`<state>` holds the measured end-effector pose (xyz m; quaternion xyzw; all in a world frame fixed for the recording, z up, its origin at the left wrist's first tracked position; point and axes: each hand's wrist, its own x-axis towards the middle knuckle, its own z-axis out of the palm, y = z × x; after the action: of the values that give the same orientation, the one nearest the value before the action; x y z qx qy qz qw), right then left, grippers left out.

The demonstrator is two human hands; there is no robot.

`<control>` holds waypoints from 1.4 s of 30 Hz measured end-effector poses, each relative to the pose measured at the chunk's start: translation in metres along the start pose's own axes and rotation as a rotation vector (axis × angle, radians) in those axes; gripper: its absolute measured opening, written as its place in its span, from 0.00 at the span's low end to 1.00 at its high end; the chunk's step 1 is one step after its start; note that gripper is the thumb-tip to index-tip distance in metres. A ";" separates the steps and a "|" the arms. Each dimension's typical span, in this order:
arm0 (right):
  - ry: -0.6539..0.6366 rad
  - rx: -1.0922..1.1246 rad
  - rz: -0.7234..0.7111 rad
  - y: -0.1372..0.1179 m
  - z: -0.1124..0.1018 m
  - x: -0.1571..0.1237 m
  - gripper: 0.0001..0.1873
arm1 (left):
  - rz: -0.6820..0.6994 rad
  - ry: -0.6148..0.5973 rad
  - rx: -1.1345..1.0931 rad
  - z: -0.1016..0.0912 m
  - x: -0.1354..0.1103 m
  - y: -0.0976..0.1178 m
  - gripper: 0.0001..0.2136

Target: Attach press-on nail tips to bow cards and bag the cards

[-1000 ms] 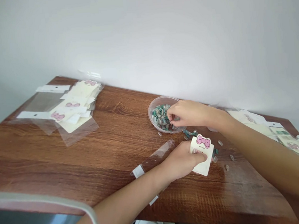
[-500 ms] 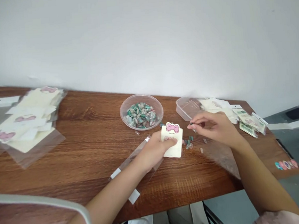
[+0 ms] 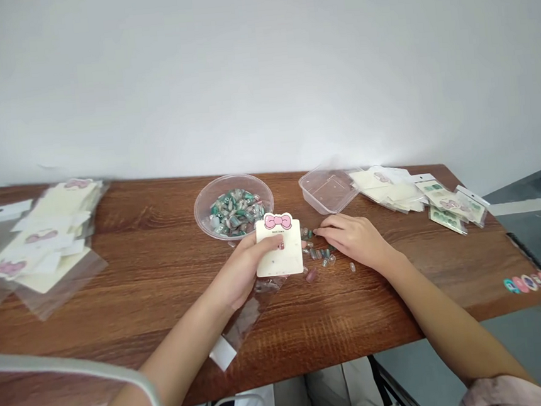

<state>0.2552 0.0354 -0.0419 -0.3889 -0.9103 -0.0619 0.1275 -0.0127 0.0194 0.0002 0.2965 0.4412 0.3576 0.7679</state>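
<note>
Hands are both above the wooden counter. The left hand grasps 1 cream bow-topped card, fingers lapping over its left edge. The card lies with its long axis pointing straight away from the person, pink bow at the far end. The right hand rests released, holding nothing, its fingertips just beside about 10 loose teal-and-clear pieces right of the card. Just beyond the card sits 1 clear bowl heaped with similar pieces. Beyond the right hand stands 1 clear plastic tub, with 1 spread of bagged cards to its right. Far left of the left hand lies 1 pile of cards and clear bags. Just below the left hand lies 1 clear bag with a white tab.
</note>
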 end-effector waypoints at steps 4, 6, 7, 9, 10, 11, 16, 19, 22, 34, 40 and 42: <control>0.008 0.096 0.039 -0.001 -0.003 -0.005 0.15 | 0.007 -0.027 0.003 0.001 -0.001 0.000 0.20; 0.017 0.140 0.084 -0.003 -0.005 -0.007 0.14 | 0.012 -0.024 0.011 0.001 -0.002 0.001 0.20; 0.020 0.158 0.109 -0.003 -0.006 -0.007 0.14 | 0.015 -0.021 0.014 0.001 -0.002 0.001 0.20; 0.011 0.186 0.144 -0.004 -0.008 -0.008 0.12 | 0.018 -0.018 0.014 0.001 -0.003 0.002 0.21; -0.006 0.198 0.153 -0.005 -0.009 -0.007 0.11 | 0.019 -0.018 0.014 0.001 -0.003 0.002 0.21; -0.028 0.209 0.155 -0.004 -0.010 -0.007 0.11 | 0.018 -0.020 0.016 0.001 -0.004 0.002 0.22; -0.080 0.242 0.172 -0.001 -0.011 -0.006 0.10 | 0.009 -0.014 0.021 0.001 -0.005 0.003 0.22; -0.091 0.232 0.165 -0.002 -0.011 -0.004 0.10 | 0.001 -0.009 0.021 0.001 -0.005 0.003 0.21; -0.090 0.192 0.154 -0.007 -0.010 -0.002 0.10 | 0.010 0.001 0.034 0.001 -0.005 0.003 0.20; 0.057 0.622 0.388 -0.006 -0.017 -0.004 0.02 | 0.007 0.060 0.019 -0.002 -0.005 0.008 0.17; -0.025 0.548 0.410 -0.003 -0.026 -0.002 0.04 | 0.023 0.063 0.048 -0.001 -0.009 0.015 0.17; -0.099 0.508 0.423 -0.002 -0.027 -0.003 0.04 | 0.039 0.079 0.050 -0.002 -0.011 0.018 0.18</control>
<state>0.2607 0.0261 -0.0168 -0.5275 -0.8009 0.2137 0.1861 -0.0238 0.0217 0.0183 0.3097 0.4739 0.3727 0.7352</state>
